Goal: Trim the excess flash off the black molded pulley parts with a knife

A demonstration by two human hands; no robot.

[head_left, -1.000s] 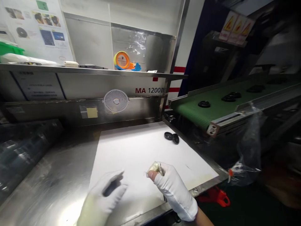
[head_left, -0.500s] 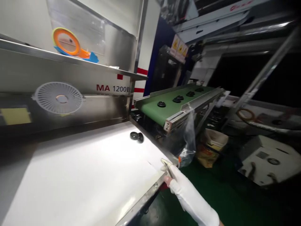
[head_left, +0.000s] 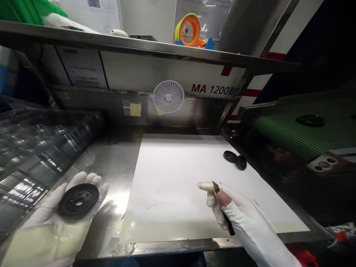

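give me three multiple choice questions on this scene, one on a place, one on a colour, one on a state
1. Where do the two black discs lie?
A. On the upper steel shelf
B. On the white sheet
C. On the floor

2. What colour is the conveyor belt on the right?
A. Green
B. Blue
C. Red

3. What is the left hand doing?
A. Pressing flat on the white sheet
B. Clenched in an empty fist
C. Holding a black disc on its upturned palm

Answers:
1. B, because they sit on the sheet toward its far right corner.
2. A, because the belt shows green beside the bench.
3. C, because the disc rests on the open white glove.
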